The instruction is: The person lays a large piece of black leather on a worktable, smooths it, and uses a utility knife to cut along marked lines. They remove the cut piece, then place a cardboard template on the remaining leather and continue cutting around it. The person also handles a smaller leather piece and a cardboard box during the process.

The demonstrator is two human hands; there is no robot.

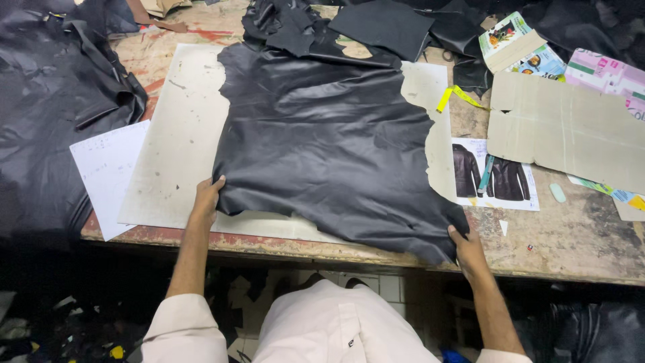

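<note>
1. Black leather hide [329,141] lies spread flat over a pale cutting board [178,144] on the worn counter [571,235], its near corner reaching the counter's front edge
2. Left hand [206,199] grips the hide's near left edge, fingers [216,181] closed on the leather
3. Right hand [467,250] holds the hide's near right corner at the counter's edge, fingers curled on it
4. More black leather pieces [383,23] are heaped at the far end, touching the hide's far edge
5. White paper sheet [107,171] pokes out from under the board's left side
6. Printed sheet picturing two dark jackets [500,178] lies just right of the hide, near a flat piece of brown cardboard [571,128]
7. Yellow measuring tape [457,96] lies between board and cardboard
8. No box, tray or bin stands on the counter
</note>
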